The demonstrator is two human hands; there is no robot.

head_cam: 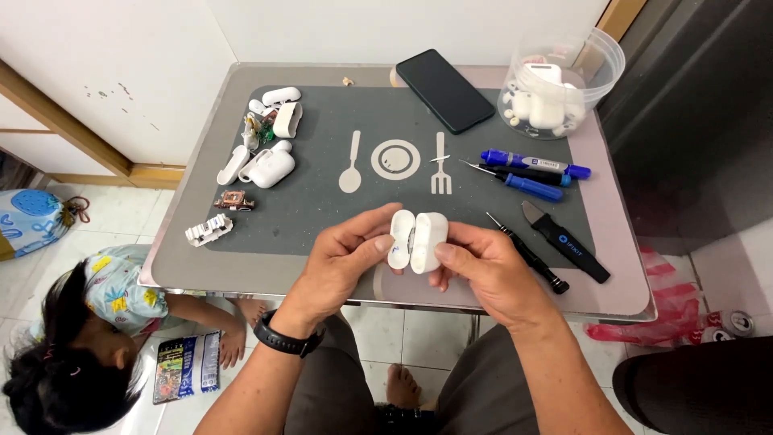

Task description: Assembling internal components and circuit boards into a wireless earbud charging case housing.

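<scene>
White earbud case (417,240) hinged open, gripped by left hand (342,262) and right hand (479,270) above tabletop (322,266); inspection step, likely; next needs careful prying.

A white earbud case (417,240), hinged open, upright above the table's near edge.

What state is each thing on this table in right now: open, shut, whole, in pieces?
White plastic earbud case: hinged open, gripped between left hand and right hand.
Black smartphone: screen dark, lying flat.
Clear plastic tub: lidless, holding white cases.
White case parts: dismantled, scattered on the grey mat.
Blue-handled screwdrivers: lying unused.
</scene>
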